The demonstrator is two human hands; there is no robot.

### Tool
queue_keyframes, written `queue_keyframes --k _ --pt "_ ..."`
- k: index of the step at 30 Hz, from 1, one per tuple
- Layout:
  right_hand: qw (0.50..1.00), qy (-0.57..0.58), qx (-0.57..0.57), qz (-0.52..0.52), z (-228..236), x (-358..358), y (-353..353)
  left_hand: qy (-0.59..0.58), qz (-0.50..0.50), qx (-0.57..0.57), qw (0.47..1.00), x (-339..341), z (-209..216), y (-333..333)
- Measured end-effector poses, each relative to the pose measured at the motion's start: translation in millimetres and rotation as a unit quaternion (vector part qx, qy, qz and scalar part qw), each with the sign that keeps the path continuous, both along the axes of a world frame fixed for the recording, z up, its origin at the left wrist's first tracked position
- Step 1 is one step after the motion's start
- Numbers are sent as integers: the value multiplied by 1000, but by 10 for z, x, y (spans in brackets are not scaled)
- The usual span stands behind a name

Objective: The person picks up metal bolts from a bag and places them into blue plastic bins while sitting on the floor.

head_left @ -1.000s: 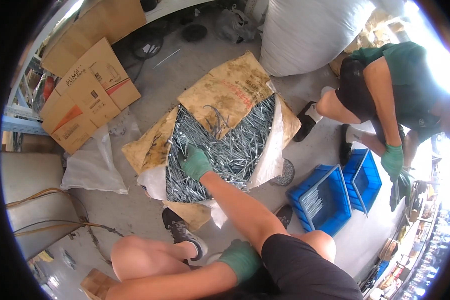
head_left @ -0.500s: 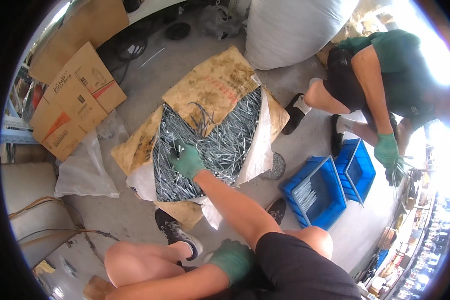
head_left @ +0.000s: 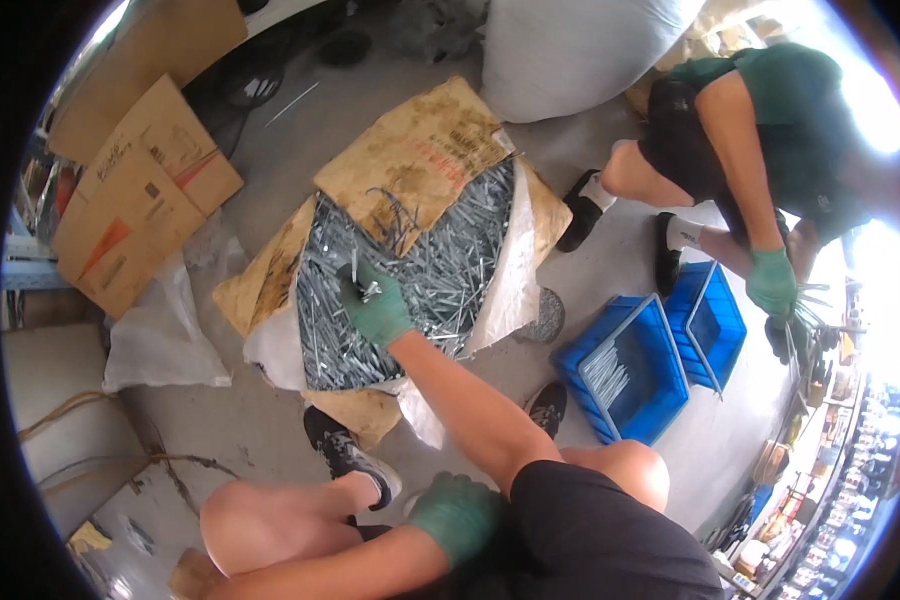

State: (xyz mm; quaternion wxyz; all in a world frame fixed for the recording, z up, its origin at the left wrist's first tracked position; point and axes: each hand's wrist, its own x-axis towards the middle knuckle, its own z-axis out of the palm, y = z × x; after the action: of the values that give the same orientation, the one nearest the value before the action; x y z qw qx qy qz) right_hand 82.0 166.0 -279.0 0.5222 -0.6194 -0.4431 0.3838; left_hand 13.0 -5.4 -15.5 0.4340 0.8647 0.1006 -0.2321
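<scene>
Right hand (head_left: pixel 375 308), green-gloved, now curled shut around few metal pins (head_left: pixel 368 291), lifted slightly off heap; a second ago it lay flatter on pile. Pin heap (head_left: pixel 440 270) spread on torn cardboard (head_left: pixel 410 170) on floor. Left hand (head_left: pixel 457 515) loosely cupped at knee, holding nothing visible. Co-worker's gloved hand (head_left: pixel 772 283) clutches pins beside blue crates (head_left: pixel 660 385).

A workshop or warehouse floor is shown. A heap of loose metal nails (head_left: pixel 410 290) is spread on torn cardboard (head_left: pixel 420 165) and white sacking over bare concrete at centre. Flattened cartons (head_left: pixel 135 200) are stacked at the upper left, a large white bulk sack (head_left: pixel 570 50) is seen at the top, and blue plastic sorting crates (head_left: pixel 660 360) are set at the right.
</scene>
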Motion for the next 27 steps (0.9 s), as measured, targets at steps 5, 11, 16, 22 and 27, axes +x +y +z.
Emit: queue_keyframes --k 5,11,16,22,27 --pt "980 -181 76 -44 104 134 227 14 6 62 998 -47 -104 -186" --pt "985 -60 102 -123 195 348 425 -31 -10 97 995 -97 -36 -155" --pt "978 182 20 -100 997 801 463 -63 -20 176 982 -144 -117 -394" --pt "859 495 -134 3 1106 1408 290 -39 45 46 997 91 -33 177" --pt "867 471 -155 50 1634 1402 -44 -312 251 202 894 -53 227 658"
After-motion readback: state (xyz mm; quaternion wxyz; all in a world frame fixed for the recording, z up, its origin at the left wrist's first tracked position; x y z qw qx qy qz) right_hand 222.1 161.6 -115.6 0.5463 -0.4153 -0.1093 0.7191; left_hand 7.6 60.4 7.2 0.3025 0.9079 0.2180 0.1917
